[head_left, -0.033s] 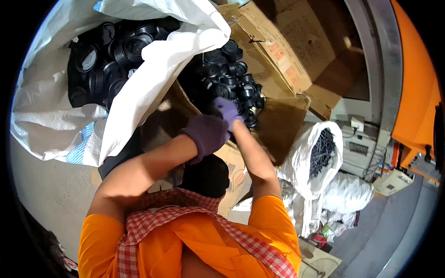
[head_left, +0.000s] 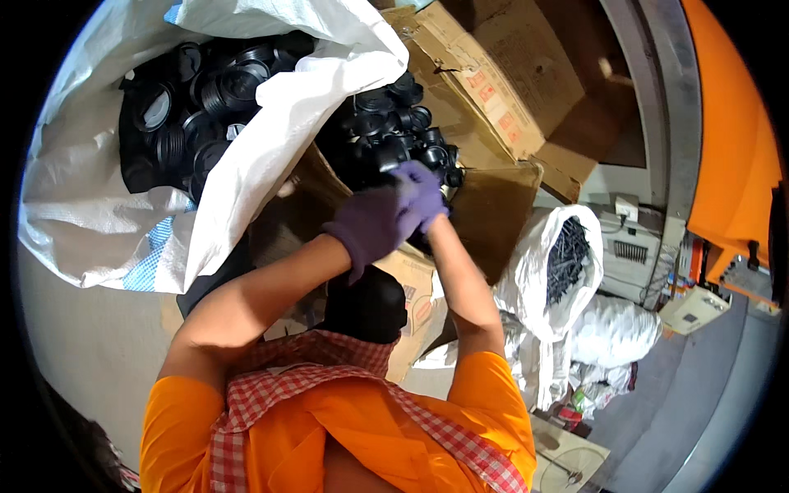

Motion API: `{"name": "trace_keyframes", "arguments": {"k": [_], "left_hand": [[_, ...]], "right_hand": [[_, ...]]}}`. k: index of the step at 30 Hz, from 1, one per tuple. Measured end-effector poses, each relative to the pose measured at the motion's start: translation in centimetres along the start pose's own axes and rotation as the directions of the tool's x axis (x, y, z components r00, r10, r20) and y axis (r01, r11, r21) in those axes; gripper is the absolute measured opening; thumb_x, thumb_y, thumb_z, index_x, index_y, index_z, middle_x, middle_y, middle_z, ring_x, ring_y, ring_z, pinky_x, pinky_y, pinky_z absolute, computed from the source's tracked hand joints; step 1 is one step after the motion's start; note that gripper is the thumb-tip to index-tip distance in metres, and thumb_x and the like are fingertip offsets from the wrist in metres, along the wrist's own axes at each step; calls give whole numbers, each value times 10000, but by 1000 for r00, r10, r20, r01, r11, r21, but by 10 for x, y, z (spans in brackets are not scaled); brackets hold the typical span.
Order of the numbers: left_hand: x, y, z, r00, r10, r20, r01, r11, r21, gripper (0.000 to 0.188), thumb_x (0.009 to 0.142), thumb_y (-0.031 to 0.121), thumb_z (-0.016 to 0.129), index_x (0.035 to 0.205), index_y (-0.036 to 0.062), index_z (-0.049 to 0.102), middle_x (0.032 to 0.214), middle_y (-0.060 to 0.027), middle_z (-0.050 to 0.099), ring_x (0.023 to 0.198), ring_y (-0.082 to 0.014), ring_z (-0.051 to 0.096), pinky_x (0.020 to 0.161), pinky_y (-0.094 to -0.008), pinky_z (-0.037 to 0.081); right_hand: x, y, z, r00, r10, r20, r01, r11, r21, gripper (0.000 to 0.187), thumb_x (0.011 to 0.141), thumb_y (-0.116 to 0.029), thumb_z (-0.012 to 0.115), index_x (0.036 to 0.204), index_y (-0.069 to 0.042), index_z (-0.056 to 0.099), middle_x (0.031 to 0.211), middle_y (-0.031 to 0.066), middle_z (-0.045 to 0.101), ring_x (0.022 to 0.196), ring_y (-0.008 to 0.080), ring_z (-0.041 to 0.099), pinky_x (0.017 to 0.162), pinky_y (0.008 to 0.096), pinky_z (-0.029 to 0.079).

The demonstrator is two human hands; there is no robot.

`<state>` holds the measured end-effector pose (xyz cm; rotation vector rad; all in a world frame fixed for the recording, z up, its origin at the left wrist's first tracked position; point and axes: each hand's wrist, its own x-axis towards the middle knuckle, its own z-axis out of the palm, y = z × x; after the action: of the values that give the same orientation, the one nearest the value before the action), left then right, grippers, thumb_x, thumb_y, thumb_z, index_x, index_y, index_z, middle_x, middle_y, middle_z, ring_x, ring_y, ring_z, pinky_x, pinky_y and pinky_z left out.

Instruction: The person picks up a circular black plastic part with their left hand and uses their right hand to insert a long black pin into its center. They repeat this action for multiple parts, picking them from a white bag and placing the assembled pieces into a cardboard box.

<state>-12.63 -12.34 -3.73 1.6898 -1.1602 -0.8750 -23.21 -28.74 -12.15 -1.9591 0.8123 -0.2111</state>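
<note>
Two gloved hands (head_left: 371,222) close together over one carton (head_left: 499,209); many black caps (head_left: 389,153).

A sack (head_left: 304,123) stands at the far left with parts (head_left: 234,86) in it. Just right of it is a box (head_left: 497,209), other parts (head_left: 374,123) heaped inside. The left hand (head_left: 374,222) and right hand (head_left: 422,193) are together at the box's near side, before the heap. Cardboard (head_left: 534,70) lies to the box's right, farther off; a smaller sack (head_left: 526,279) holding strips (head_left: 565,261) sits right and nearer, with a bundle (head_left: 616,333) just beside it.
</note>
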Motion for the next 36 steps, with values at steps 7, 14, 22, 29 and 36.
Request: {"name": "trace_keyframes", "arguments": {"k": [7, 14, 22, 29, 36], "left_hand": [[6, -26, 1, 983, -112, -146, -25, 705, -709, 687, 701, 218, 747, 1251, -41, 427, 1081, -88, 564, 991, -184, 548, 857, -292, 465], [-11, -7, -13, 933, -358, -49, 118, 432, -894, 443, 761, 96, 567, 1191, 158, 486, 1042, -65, 532, 966, -231, 564, 705, -428, 542], [-5, -6, -3, 978, -209, 24, 85, 289, -954, 417, 800, 99, 576, 1211, 83, 507, 1041, -91, 577, 837, -212, 619, 621, -373, 587], [10, -16, 6, 966, 28, 257, 231, 354, -906, 330, 795, 114, 599, 1115, 35, 598, 952, -101, 632, 774, -193, 633, 557, -313, 545], [-11, 5, 11, 977, 98, 191, -16, 920, -392, 243, 785, 123, 620, 1007, 24, 620, 864, -107, 639, 790, -237, 622, 750, -348, 503]], "right_hand": [[-76, -124, 7, 802, -597, 25, 551, 723, -416, 163, 729, -160, 673, 853, -70, 618, 861, 124, 612, 808, 355, 572, 749, 398, 467], [-121, -121, 9, 587, -525, -616, 343, 851, -398, 525, 653, -192, 773, 1089, -11, 542, 1110, 160, 564, 939, 298, 572, 866, 390, 461], [-95, -84, -50, 824, -523, -217, 311, 739, -598, 964, 659, -277, 818, 1406, -2, 274, 1281, 203, 484, 1172, 344, 484, 1016, 392, 375], [-127, -102, -52, 953, -282, -114, 253, 942, -221, 358, 650, -137, 761, 985, -79, 649, 1083, 108, 585, 1076, 315, 543, 918, 413, 436], [-147, -116, -46, 849, -524, -70, 315, 607, -730, 187, 582, -198, 688, 689, -96, 573, 1072, 119, 553, 1167, 435, 437, 932, 524, 367]]}}
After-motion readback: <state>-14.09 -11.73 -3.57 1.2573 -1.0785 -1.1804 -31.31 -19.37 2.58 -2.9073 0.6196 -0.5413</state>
